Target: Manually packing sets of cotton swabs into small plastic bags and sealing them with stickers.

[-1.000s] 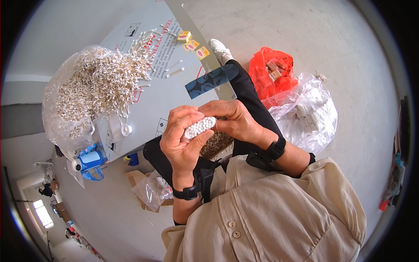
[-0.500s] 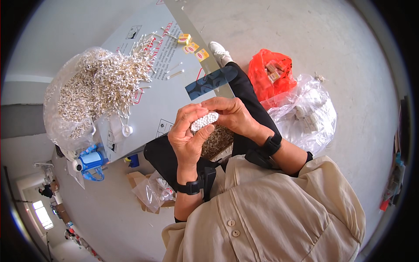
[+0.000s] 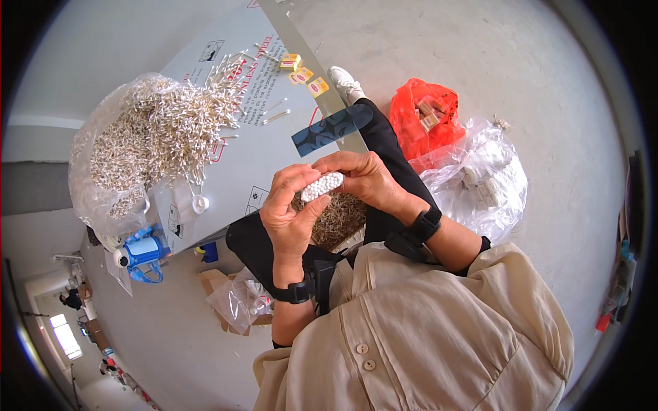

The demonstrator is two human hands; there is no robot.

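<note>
A bundle of cotton swabs (image 3: 322, 187), its white tips packed together and facing me, is held between both hands over my lap. My left hand (image 3: 286, 205) curls round its left side, thumb below and fingers above. The fingers of my right hand (image 3: 364, 179) grip its right and upper edge. Below the bundle, between my thighs, sits a box of loose swabs (image 3: 343, 220), partly hidden by the left hand. On the table to the left, a big pile of loose cotton swabs (image 3: 175, 123) spills from a clear plastic bag (image 3: 82, 175).
Small yellow boxes (image 3: 318, 87) and a dark blue strip (image 3: 330, 130) lie on the sheet-covered table (image 3: 236, 161). A blue bottle (image 3: 142, 252) is by its near edge. On the floor at right are a red bag (image 3: 411, 127) and a clear bag (image 3: 504, 181); a carton (image 3: 223, 301) stands below the table.
Both hands have shifted very slightly, with the left hand moving a little to the left. The swab bundle stays held between them, and more of the box below shows.
</note>
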